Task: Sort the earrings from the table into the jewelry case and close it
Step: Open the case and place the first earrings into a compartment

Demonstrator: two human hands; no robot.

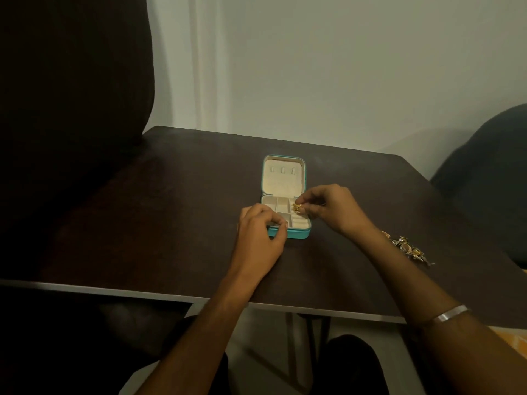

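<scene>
Head view shows me a dark brown bench (171, 201) with a teal jewelry case (286, 195) lying open near its middle. The lid is folded back on the far side, its cream lining facing up with three small tabs near the far edge. The tray on the near side is split into cream compartments.

My right hand (333, 208) reaches in from the right, and its grip is pinched on a gold earring (297, 208), thumb and fingertips closed around it. The earring sits over the far-right compartment of the tray; I cannot tell whether it already touches the lining or hangs just above it. A silver bangle (447, 316) shows on the right forearm, near the bench's near edge.

My left hand (261, 232) is at the near-left corner of the case, fingers curled over the tray's rim and teal wall, so that grip is clasped on the case itself.

A small heap of earrings (409, 248) in gold and silver tones lies on the bench to the right, well apart from the case and partly hidden behind my right forearm. Individual pieces in it are too small to tell apart.

A dark chair back (71, 109) rises at the far left, and another dark rounded seat (490, 178) sits at the right edge. A pale wall (342, 67) fills the background.
</scene>
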